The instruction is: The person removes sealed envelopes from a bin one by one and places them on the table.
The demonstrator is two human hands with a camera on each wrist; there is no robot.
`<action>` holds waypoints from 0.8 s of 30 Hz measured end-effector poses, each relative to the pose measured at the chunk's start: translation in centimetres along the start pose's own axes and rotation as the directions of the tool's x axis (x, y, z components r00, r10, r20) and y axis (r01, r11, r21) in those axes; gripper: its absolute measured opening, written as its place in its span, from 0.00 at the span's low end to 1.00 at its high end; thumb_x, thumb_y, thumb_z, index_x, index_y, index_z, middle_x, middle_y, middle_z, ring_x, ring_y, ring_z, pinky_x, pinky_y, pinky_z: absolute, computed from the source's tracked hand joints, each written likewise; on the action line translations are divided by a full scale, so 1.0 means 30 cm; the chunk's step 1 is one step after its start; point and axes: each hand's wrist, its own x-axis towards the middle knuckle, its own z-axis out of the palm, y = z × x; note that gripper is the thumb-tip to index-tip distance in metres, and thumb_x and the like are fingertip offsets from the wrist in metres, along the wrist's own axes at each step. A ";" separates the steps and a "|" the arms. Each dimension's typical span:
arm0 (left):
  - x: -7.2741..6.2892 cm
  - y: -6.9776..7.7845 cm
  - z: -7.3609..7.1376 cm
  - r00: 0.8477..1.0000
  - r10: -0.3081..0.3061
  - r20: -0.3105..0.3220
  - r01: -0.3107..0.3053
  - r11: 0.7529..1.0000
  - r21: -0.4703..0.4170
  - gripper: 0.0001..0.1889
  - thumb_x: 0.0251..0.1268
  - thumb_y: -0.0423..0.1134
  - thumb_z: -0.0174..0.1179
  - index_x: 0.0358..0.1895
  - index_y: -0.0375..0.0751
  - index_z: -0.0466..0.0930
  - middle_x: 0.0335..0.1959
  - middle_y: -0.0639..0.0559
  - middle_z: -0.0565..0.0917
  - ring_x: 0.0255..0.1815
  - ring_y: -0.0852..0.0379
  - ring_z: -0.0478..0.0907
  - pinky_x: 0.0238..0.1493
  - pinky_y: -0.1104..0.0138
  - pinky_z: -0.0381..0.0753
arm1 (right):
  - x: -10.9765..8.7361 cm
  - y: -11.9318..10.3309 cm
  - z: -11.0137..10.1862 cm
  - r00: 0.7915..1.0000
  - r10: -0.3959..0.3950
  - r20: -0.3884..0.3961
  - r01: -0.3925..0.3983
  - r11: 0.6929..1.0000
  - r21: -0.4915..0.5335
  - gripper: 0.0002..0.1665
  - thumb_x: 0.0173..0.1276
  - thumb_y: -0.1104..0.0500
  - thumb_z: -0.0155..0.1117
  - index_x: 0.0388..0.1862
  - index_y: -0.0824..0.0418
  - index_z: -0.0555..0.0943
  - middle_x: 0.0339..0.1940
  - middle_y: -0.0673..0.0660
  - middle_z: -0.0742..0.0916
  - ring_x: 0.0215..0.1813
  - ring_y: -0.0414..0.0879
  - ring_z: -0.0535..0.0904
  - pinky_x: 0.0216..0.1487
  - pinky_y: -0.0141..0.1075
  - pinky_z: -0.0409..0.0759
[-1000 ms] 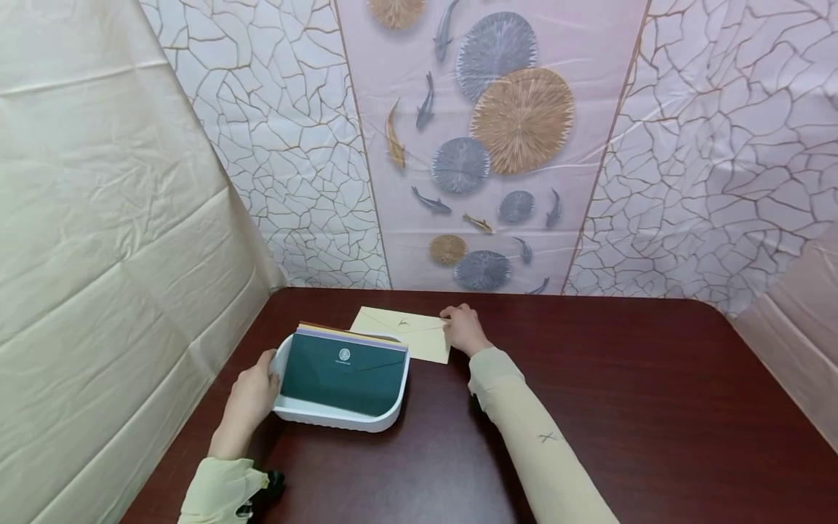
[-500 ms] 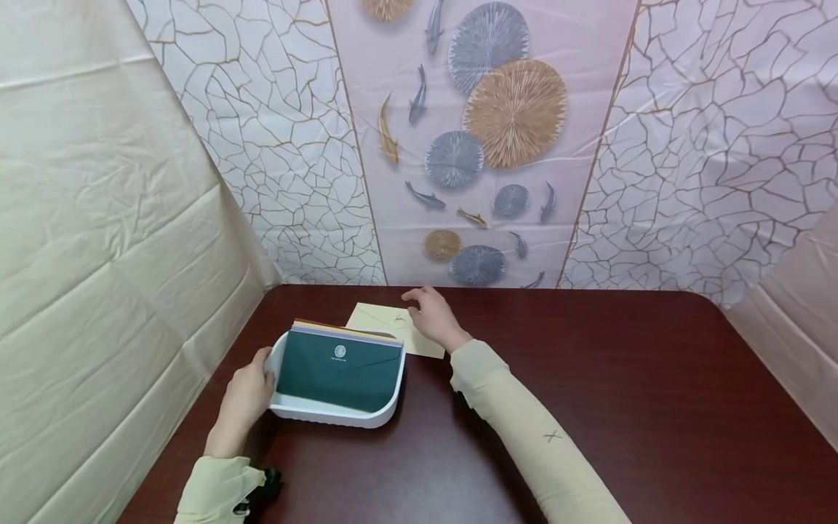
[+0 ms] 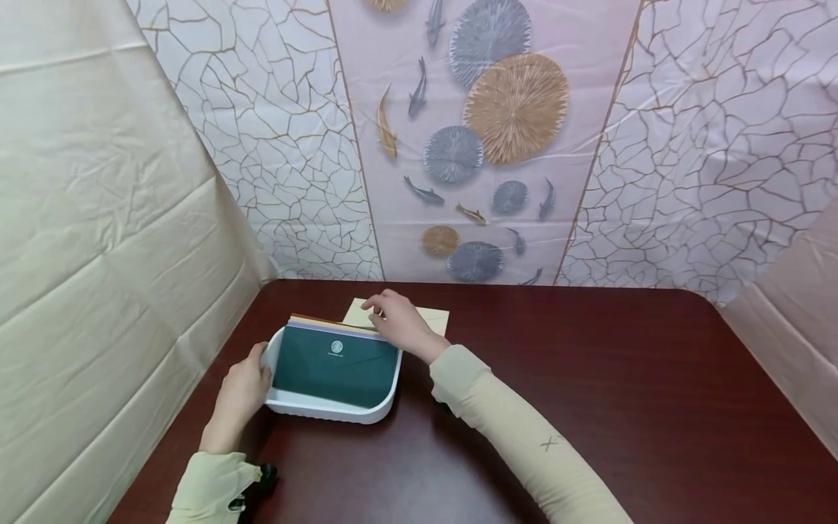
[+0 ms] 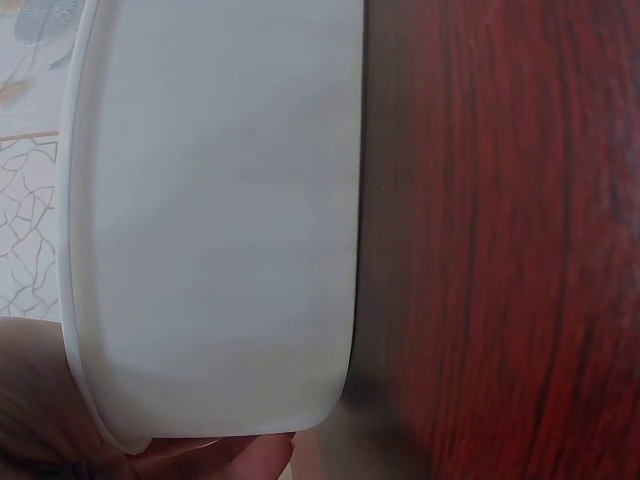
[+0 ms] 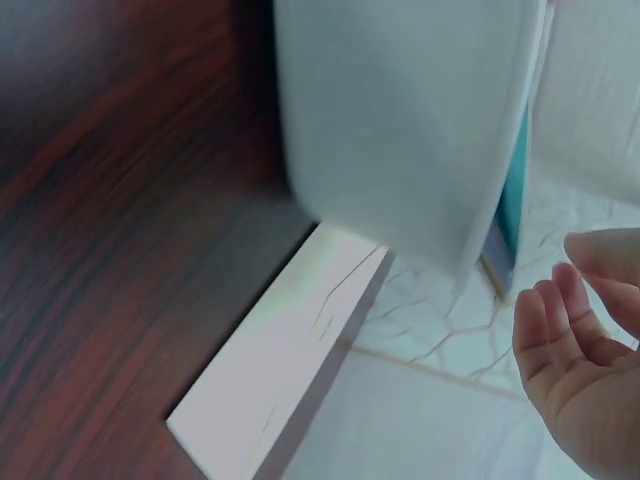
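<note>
A white plastic bin [image 3: 327, 415] stands on the left part of the table. Leaning inside it is a dark green envelope [image 3: 340, 375] with a pale round emblem, and several lilac, yellow and brown envelopes [image 3: 317, 324] show as edges behind. My left hand [image 3: 238, 386] grips the bin's left end, fingers around the wall in the left wrist view. Over the bin's back right corner hovers my right hand [image 3: 401, 324], fingers loosely bent and nothing between them; in the right wrist view, thumb and fingers [image 5: 545, 330] are apart, beside the envelopes' edges. A cream envelope [image 3: 433, 319] lies behind the bin, partly covered by this hand.
The dark red wooden table [image 3: 576, 407] stretches away to the right. Patterned cloth [image 3: 517, 145] with fish and round leaf shapes hangs along its back edge, and a plain cream cloth [image 3: 118, 291] borders the left side.
My right hand has moved left from the cream envelope's right edge to above the bin's back right corner. The cream envelope stays on the table; my left hand keeps its grip on the bin.
</note>
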 end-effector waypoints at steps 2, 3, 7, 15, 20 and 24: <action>0.000 0.000 -0.001 1.000 0.006 0.001 -0.006 1.000 0.001 0.24 0.71 0.28 0.53 0.67 0.23 0.63 0.53 0.19 0.77 0.49 0.25 0.80 0.47 0.38 0.78 | -0.004 -0.024 0.007 0.999 -0.013 0.029 0.014 1.000 -0.023 0.13 0.76 0.62 0.59 0.54 0.61 0.85 0.41 0.54 0.81 0.41 0.46 0.77 0.43 0.36 0.77; -0.001 0.000 -0.002 1.000 0.007 0.001 -0.007 1.000 0.001 0.24 0.71 0.28 0.53 0.67 0.23 0.63 0.53 0.19 0.77 0.49 0.25 0.80 0.47 0.38 0.78 | -0.006 -0.034 0.011 0.999 -0.020 0.045 0.022 0.999 -0.034 0.12 0.76 0.62 0.59 0.52 0.61 0.85 0.40 0.54 0.81 0.40 0.45 0.77 0.42 0.35 0.77; -0.002 0.002 -0.001 1.000 0.013 -0.006 -0.013 1.000 0.008 0.24 0.70 0.27 0.53 0.66 0.22 0.63 0.52 0.18 0.77 0.48 0.25 0.80 0.47 0.38 0.78 | -0.015 -0.062 0.025 0.994 -0.039 0.105 0.048 0.995 -0.087 0.11 0.75 0.59 0.60 0.49 0.59 0.86 0.37 0.51 0.82 0.37 0.43 0.76 0.40 0.33 0.75; 0.007 0.007 0.005 1.000 0.027 -0.011 -0.027 1.000 0.001 0.24 0.70 0.27 0.53 0.66 0.22 0.63 0.53 0.18 0.77 0.49 0.25 0.80 0.47 0.38 0.78 | -0.033 -0.077 0.033 0.985 -0.029 0.168 0.062 0.979 -0.195 0.13 0.74 0.59 0.62 0.52 0.61 0.86 0.45 0.54 0.85 0.43 0.42 0.81 0.45 0.33 0.79; 0.007 0.008 0.003 1.000 0.021 -0.004 -0.021 1.000 0.000 0.24 0.70 0.27 0.53 0.66 0.22 0.63 0.53 0.18 0.77 0.49 0.25 0.79 0.48 0.38 0.78 | -0.038 -0.079 0.042 0.985 -0.026 0.168 0.066 0.969 -0.237 0.14 0.74 0.59 0.62 0.53 0.61 0.86 0.47 0.56 0.85 0.46 0.44 0.82 0.48 0.34 0.80; 0.006 0.002 0.000 1.000 0.022 -0.006 -0.022 1.000 0.005 0.24 0.70 0.27 0.53 0.67 0.22 0.63 0.53 0.18 0.76 0.49 0.25 0.79 0.47 0.38 0.78 | -0.036 -0.087 0.051 0.988 -0.030 0.154 0.071 0.961 -0.267 0.13 0.74 0.59 0.63 0.53 0.62 0.87 0.47 0.56 0.85 0.48 0.46 0.83 0.48 0.34 0.80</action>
